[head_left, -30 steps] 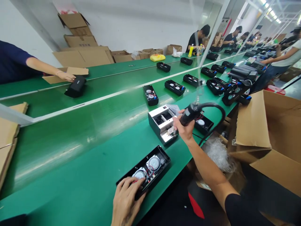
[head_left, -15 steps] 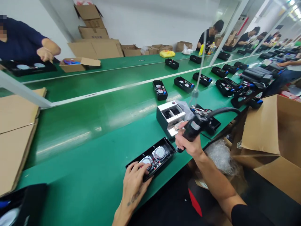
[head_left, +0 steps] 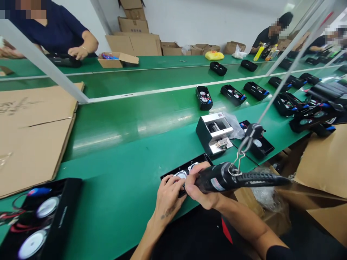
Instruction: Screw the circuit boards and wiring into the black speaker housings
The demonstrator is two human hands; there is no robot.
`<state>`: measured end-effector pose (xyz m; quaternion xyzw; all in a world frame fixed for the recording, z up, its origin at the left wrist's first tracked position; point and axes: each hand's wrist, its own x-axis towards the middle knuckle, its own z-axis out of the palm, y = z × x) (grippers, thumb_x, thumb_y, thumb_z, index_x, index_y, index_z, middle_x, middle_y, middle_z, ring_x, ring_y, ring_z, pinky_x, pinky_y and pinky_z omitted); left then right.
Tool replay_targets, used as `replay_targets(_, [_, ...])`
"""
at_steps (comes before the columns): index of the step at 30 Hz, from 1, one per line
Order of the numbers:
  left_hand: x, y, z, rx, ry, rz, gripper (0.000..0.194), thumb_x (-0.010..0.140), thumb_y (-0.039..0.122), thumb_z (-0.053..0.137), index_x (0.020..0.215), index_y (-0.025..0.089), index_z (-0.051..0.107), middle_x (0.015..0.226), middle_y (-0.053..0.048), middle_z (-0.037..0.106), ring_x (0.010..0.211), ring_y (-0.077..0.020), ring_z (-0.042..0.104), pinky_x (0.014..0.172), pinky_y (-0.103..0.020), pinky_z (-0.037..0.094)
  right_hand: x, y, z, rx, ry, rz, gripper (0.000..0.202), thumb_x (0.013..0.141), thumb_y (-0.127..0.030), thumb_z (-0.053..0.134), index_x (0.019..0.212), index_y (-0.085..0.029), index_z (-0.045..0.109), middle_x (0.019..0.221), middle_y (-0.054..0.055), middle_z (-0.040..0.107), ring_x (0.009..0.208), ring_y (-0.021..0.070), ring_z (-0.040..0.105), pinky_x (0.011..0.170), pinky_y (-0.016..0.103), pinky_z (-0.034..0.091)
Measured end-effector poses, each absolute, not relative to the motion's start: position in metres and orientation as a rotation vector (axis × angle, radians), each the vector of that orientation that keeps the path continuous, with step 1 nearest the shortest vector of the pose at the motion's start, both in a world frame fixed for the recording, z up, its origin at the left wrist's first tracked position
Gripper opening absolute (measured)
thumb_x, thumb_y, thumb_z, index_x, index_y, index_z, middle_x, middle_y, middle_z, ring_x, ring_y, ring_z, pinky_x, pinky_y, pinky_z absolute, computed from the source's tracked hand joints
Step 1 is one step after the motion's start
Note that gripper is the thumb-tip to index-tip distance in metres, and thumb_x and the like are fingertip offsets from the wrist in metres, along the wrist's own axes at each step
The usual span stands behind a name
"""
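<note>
My right hand (head_left: 199,189) is wrapped round a black electric screwdriver (head_left: 217,178), which hangs from a hook and cord (head_left: 241,155). The screwdriver's tip is hidden behind that hand, over an open black speaker housing (head_left: 202,158). Round silver speaker drivers (head_left: 181,174) show inside the housing. My left hand (head_left: 168,196) grips the housing's near left part, its fingers reaching over the edge beside a driver. Just behind the housing stands a screw feeder (head_left: 215,131) with a silver top.
Another open speaker housing (head_left: 63,213) lies at the lower left, by flattened cardboard (head_left: 35,126). Several housings, one of them here (head_left: 204,103), line the green bench (head_left: 121,159). A co-worker's hand (head_left: 78,52) is across the bench. Cardboard boxes (head_left: 320,159) stand at right.
My right hand has brought the screwdriver leftward over the housing, close to my left hand. My left hand stays on the housing. The view has turned left.
</note>
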<state>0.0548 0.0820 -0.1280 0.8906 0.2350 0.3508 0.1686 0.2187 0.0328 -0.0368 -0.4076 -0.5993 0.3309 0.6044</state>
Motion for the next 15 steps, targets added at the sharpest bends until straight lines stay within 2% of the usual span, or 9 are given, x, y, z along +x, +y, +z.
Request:
replay_targets(2, [0.055,0.082,-0.129,2.52,0.678,1.006,0.022,0.093,0.015,0.062,0.113,0.021,0.067,0.101,-0.001,0.079,0.101,-0.019,0.072,0.105,-0.041,0.046,0.216,0.037,-0.038,-0.91,-1.436,0.719,0.026,0.103,-0.017,0.05,0.119,-0.012,0.03,0.071,-0.006,0.045,0.063,-0.0082,0.048,0.068,0.001,0.045])
replay_targets(6, [0.054,0.081,-0.135,2.512,0.706,0.999,0.01,0.096,0.018,0.063,0.104,0.02,0.067,0.101,-0.002,0.078,0.101,-0.0196,0.072,0.106,-0.041,0.046,0.213,0.04,-0.045,-0.973,-1.409,0.726,0.028,0.104,-0.022,0.052,0.118,-0.011,0.031,0.071,-0.007,0.046,0.062,-0.0073,0.05,0.068,0.002,0.047])
replay_targets(11, [0.054,0.08,-0.139,2.531,0.709,0.982,0.025,0.095,0.015,0.059,0.117,0.021,0.07,0.105,-0.003,0.078,0.105,-0.0206,0.07,0.105,-0.042,0.048,0.214,0.037,-0.046,-1.069,-1.535,0.635,0.024,0.103,-0.021,0.052,0.115,-0.01,0.034,0.073,-0.004,0.05,0.07,-0.0069,0.054,0.074,0.004,0.046])
replay_targets(15, [0.054,0.079,-0.136,2.529,0.698,1.009,0.023,0.098,0.013,0.057,0.116,0.02,0.069,0.105,-0.004,0.078,0.105,-0.0205,0.069,0.106,-0.042,0.046,0.215,0.037,-0.051,-1.081,-1.486,0.669,0.028,0.101,-0.026,0.055,0.113,-0.009,0.036,0.077,-0.003,0.055,0.07,-0.006,0.052,0.074,0.006,0.047])
